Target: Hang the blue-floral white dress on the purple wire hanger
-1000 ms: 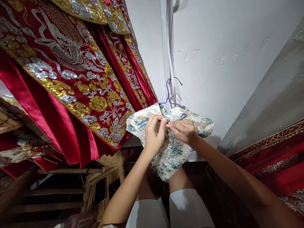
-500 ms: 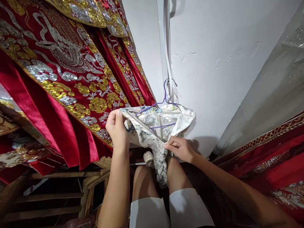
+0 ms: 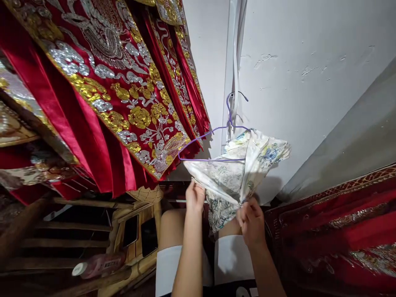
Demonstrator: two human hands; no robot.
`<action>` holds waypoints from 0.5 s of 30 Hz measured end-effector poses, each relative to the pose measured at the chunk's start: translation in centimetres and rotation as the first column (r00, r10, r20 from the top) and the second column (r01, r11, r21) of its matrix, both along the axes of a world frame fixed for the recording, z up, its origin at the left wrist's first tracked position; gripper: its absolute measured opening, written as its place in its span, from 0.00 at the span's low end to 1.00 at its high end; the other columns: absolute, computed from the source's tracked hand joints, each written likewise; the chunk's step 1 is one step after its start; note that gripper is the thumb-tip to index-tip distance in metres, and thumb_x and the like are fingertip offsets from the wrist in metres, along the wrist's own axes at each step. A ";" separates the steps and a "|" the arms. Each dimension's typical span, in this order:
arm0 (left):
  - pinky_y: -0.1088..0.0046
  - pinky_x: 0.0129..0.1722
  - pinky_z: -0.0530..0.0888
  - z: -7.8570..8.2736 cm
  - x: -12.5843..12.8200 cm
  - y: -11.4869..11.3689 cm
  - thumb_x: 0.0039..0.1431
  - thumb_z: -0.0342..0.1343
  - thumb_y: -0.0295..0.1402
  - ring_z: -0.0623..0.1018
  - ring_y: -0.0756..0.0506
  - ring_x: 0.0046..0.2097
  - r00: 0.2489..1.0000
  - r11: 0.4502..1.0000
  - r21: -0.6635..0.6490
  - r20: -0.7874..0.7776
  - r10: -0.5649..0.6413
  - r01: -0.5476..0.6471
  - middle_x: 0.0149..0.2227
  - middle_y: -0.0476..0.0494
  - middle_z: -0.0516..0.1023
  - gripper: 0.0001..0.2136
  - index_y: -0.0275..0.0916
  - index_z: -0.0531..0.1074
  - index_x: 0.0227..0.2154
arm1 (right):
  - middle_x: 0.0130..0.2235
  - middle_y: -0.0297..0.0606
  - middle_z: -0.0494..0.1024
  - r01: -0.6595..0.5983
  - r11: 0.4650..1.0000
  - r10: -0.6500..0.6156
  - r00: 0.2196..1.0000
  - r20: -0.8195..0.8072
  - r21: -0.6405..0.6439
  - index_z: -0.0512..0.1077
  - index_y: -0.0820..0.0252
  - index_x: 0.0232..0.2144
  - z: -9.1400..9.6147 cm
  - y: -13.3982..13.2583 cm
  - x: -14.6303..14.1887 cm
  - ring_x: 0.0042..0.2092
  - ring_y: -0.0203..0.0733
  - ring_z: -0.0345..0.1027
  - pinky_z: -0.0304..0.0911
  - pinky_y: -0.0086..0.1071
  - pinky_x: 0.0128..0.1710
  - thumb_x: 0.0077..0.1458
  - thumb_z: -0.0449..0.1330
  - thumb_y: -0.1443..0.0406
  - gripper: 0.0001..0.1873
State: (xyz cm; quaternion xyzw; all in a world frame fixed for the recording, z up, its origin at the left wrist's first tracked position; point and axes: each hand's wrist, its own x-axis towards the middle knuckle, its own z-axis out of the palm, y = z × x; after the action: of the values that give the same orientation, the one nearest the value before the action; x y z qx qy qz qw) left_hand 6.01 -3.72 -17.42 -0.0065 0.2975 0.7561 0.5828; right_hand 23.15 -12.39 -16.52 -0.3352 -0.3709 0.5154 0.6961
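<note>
A purple hanger (image 3: 229, 115) hangs by its hook near the white strips on the wall. Over its right arm rests a white floral blouse (image 3: 266, 154), while the hanger's left arm is bare, with the cloth sagging below it. My left hand (image 3: 195, 196) is closed in a pinch on the blouse's left edge, under the hanger's bottom bar. Lower down on the blouse's front, the fingers of my right hand (image 3: 251, 214) grip the cloth where its two front edges meet. Folds hide part of the fingertips of both hands.
Red embroidered drapery (image 3: 139, 117) hangs at the left, and more red cloth (image 3: 312, 231) lies at the right. A bamboo seat (image 3: 147, 243) at lower left bears two dark phones and a pink bottle (image 3: 102, 264). Behind the hanger is a white wall (image 3: 293, 49).
The blouse's left shoulder has come off the hanger's left arm, baring it. My left hand has moved right and down with the cloth; my right hand has also shifted right and down. The view has shifted.
</note>
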 end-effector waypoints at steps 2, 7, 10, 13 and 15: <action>0.77 0.39 0.79 -1.6 1.7 -1.2 0.65 0.52 0.22 0.83 0.49 0.34 1.000 1.000 -0.025 -0.028 -0.005 0.004 0.33 0.41 0.82 0.08 0.32 0.75 0.43 | 0.17 0.21 0.49 0.027 0.999 -0.026 0.999 0.026 -0.038 0.57 0.54 0.22 -0.7 -0.5 1.7 0.17 0.29 0.40 0.46 0.25 0.14 0.56 0.67 0.52 0.25; 0.79 0.40 0.76 -1.6 4.0 -4.5 0.56 0.63 0.26 0.80 0.52 0.34 0.997 0.999 0.048 -0.077 0.019 -0.015 0.32 0.48 0.80 0.03 0.37 0.74 0.31 | 0.15 0.22 0.51 -0.231 0.953 0.278 0.925 0.260 -0.198 0.59 0.56 0.19 -1.7 -0.9 5.8 0.18 0.28 0.40 0.40 0.25 0.15 0.51 0.68 0.52 0.25; 0.78 0.39 0.75 0.9 4.4 -6.2 0.52 0.69 0.34 0.77 0.51 0.33 0.979 0.977 0.205 -0.202 -0.025 0.067 0.30 0.50 0.76 0.10 0.37 0.73 0.30 | 0.16 0.24 0.58 -0.367 0.870 0.478 0.790 0.384 -0.328 0.65 0.58 0.20 -1.9 -0.8 6.1 0.18 0.30 0.48 0.47 0.26 0.17 0.51 0.68 0.50 0.23; 0.75 0.35 0.73 3.5 5.6 -8.3 0.54 0.68 0.44 0.74 0.50 0.31 0.917 0.949 0.254 -0.393 -0.073 0.185 0.30 0.49 0.75 0.15 0.38 0.73 0.31 | 0.21 0.32 0.70 -0.238 0.931 0.336 0.856 0.394 -0.276 0.72 0.59 0.25 -1.8 -0.5 4.9 0.21 0.35 0.59 0.57 0.29 0.22 0.56 0.62 0.44 0.24; 0.74 0.33 0.72 4.6 7.0 -10.0 0.57 0.64 0.50 0.74 0.49 0.31 0.815 0.912 0.228 -0.555 -0.167 0.342 0.30 0.46 0.76 0.18 0.38 0.73 0.32 | 0.25 0.37 0.75 -0.112 0.974 0.179 0.911 0.372 -0.196 0.75 0.57 0.26 -1.7 -0.4 4.3 0.25 0.40 0.66 0.65 0.33 0.27 0.57 0.58 0.40 0.27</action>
State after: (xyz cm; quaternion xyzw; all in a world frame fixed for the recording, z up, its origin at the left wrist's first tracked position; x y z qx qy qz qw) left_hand 13.00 -13.75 -12.81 0.3337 0.3174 0.6806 0.5698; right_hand 27.44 -12.76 -18.24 -0.4598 -0.4795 0.5192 0.5376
